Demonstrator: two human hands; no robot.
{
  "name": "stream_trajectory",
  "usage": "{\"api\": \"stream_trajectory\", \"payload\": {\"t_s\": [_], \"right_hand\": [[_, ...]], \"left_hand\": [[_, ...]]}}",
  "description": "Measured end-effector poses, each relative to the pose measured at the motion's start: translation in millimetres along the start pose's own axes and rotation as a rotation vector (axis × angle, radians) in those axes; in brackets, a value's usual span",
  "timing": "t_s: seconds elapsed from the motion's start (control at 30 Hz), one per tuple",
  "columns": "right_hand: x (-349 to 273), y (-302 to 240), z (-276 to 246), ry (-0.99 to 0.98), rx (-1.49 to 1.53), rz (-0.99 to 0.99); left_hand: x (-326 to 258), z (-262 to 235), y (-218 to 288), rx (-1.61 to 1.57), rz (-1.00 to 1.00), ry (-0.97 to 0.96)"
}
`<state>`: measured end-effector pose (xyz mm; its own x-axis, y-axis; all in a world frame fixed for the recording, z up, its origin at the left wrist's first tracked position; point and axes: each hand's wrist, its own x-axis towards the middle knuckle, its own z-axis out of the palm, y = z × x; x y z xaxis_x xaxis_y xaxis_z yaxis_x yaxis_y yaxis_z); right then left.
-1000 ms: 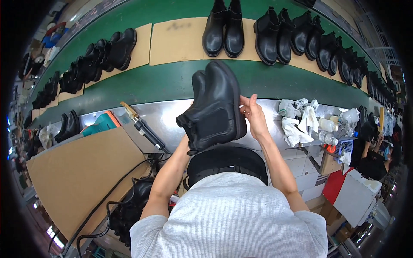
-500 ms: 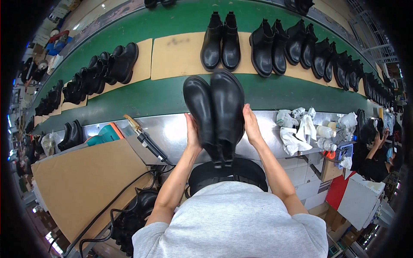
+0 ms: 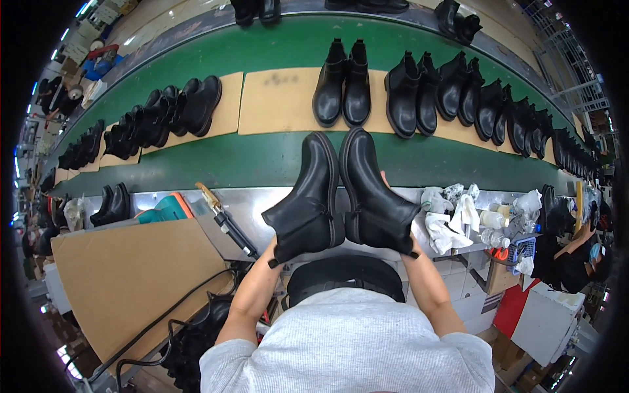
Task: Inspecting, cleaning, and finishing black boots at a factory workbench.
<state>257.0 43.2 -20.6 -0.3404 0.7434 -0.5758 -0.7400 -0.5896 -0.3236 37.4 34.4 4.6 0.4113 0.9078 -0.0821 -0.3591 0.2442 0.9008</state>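
Two black leather ankle boots are held up in front of me, turned so their inner sides face me and their soles nearly meet in the middle. The left boot (image 3: 304,206) is gripped by my left hand, which is hidden behind it; only my left forearm (image 3: 254,285) shows below. Around the right boot (image 3: 377,203) is my right hand (image 3: 384,176), with just a fingertip visible past its outer edge. Both toes point away from me, and the pull tabs hang toward my wrists.
Pairs of black boots (image 3: 342,85) stand on cardboard sheets (image 3: 278,105) along the green belt (image 3: 275,154). On the metal ledge lie a black tool with a cord (image 3: 229,226), white rags (image 3: 442,229) and plastic bottles (image 3: 493,219). A brown cardboard panel (image 3: 141,275) is at left. A co-worker's arm (image 3: 571,243) shows far right.
The boots, held side by side with uppers toward me, are now rolled apart so their inner sides show and the soles face each other. The view has shifted slightly.
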Motion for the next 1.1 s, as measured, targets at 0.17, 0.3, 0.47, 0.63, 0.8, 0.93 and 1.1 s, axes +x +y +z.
{"api": "stream_trajectory", "payload": {"t_s": [0.17,0.3,0.47,0.63,0.8,0.93,1.1], "right_hand": [[4.7,-1.1,0.0,0.014,-0.034,-0.009],[3.3,-3.2,-4.0,0.038,-0.061,-0.034],[-7.6,-5.3,-0.3,0.275,-0.709,-0.328],[-10.5,-19.0,-11.0,0.584,-1.483,-0.829],[2.0,-29.4,-4.3,0.597,-1.551,-0.629],[-4.5,-27.9,16.3,0.04,-0.22,-0.003],[12.0,-22.5,41.4,0.075,-0.226,-0.079]], "left_hand": [[-4.1,23.8,-9.8,-0.262,-0.289,0.155],[-3.6,16.4,-8.8,-0.432,-0.242,0.012],[0.1,-10.4,9.6,0.499,0.028,0.282],[-8.1,-26.1,32.7,0.826,-0.15,0.071],[1.0,-32.9,39.3,0.494,-0.164,0.109],[10.5,-24.7,32.3,-0.267,-0.452,0.304],[31.3,-18.4,22.5,-0.565,-0.558,0.56]]}}
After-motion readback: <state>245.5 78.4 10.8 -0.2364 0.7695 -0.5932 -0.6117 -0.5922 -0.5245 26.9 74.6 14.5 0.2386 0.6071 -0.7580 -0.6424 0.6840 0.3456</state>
